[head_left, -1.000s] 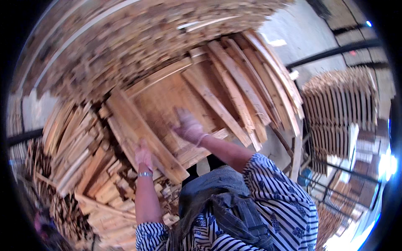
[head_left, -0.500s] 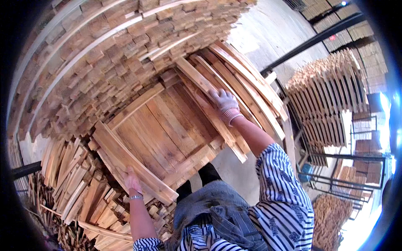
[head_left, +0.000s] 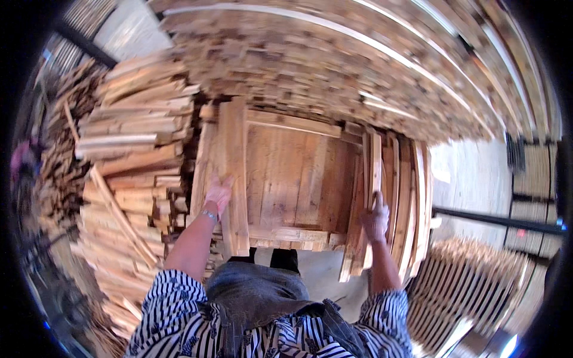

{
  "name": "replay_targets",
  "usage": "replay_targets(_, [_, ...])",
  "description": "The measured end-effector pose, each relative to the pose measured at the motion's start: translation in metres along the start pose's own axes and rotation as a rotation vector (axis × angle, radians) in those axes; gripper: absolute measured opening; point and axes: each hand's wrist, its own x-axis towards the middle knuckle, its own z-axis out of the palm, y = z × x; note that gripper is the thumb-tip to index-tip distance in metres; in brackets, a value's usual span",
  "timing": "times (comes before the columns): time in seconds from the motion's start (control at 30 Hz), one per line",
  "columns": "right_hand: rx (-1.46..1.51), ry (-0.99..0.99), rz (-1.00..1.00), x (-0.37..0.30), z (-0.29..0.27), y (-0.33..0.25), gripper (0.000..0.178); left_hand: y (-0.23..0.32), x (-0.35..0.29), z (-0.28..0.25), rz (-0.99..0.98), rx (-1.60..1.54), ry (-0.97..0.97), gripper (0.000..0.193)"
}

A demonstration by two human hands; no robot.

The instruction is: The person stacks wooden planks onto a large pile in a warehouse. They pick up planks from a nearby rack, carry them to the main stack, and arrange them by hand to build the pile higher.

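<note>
The left hand (head_left: 219, 196) lies, fingers spread, on a wide board (head_left: 235, 152) along the table (head_left: 286, 173)'s left edge; the right hand (head_left: 375, 219) touches a narrow plank (head_left: 376, 161) near the right edge, grip too blurred to tell

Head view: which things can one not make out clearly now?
Head view, now:
Right hand in pale glove: some fingers hidden by the hand itself.
Far brown wooden stack: piece ends blurred, far part cut off by upper edge.
Small pink shape, left rim: too blurred to identify.
</note>
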Motion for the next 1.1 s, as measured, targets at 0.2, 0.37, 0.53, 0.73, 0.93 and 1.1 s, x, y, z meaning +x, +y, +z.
replay_targets(0.2, [0.646,0.083,-0.478,-0.061,0.067,-0.110,0.077,0.023,-0.016,-0.005,-0.114,0.068,-0.015,0.076])
replay_targets(0.37, [0.406,-0.142,-0.485,-0.102,0.138,-0.269,0.060,0.025,-0.007,-0.007,-0.098,0.126,-0.119,0.078])
replay_targets(0.53, [1.075,-0.480,-0.171,-0.099,0.143,-0.270,0.067,0.014,0.001,-0.013,-0.041,0.145,-0.069,0.076])
replay_targets(0.73, [1.087,-0.439,-0.116,-0.093,0.181,-0.314,0.063,0.047,-0.016,-0.037,-0.058,0.059,-0.057,0.076])
replay_targets(0.93, [1.186,-0.496,-0.020,-0.096,0.178,-0.337,0.059,0.025,0.008,-0.051,0.026,0.249,0.038,0.069])
replay_targets(1.1, [0.864,-0.418,-0.141,-0.108,0.237,-0.344,0.055,0.013,0.022,-0.083,0.126,0.313,0.083,0.069])
